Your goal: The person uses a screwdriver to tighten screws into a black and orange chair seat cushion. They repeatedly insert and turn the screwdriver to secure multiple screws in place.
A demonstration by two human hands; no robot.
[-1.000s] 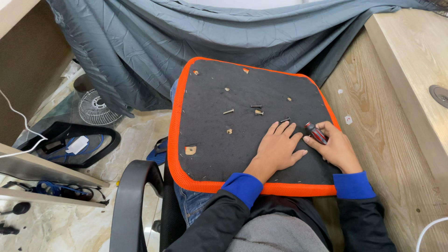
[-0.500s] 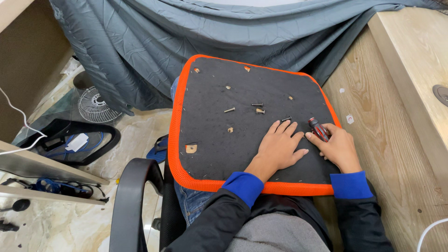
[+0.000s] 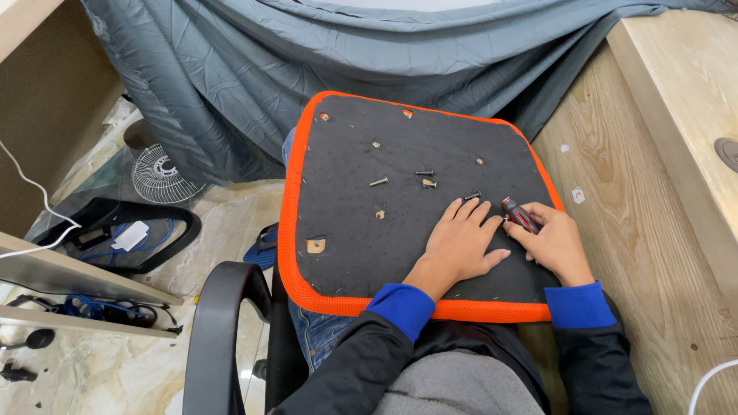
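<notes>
Centrally, an upturned seat cushion [image 3: 361,230], black with an orange rim, rests on the person's lap. Left hand [image 3: 459,244] lies flat on it, fingers spread. Right hand [image 3: 552,244] is closed around a red-and-black screwdriver [image 3: 520,215]; its tip is probably hidden. Loose screws [image 3: 424,173] lie near the centre.
</notes>
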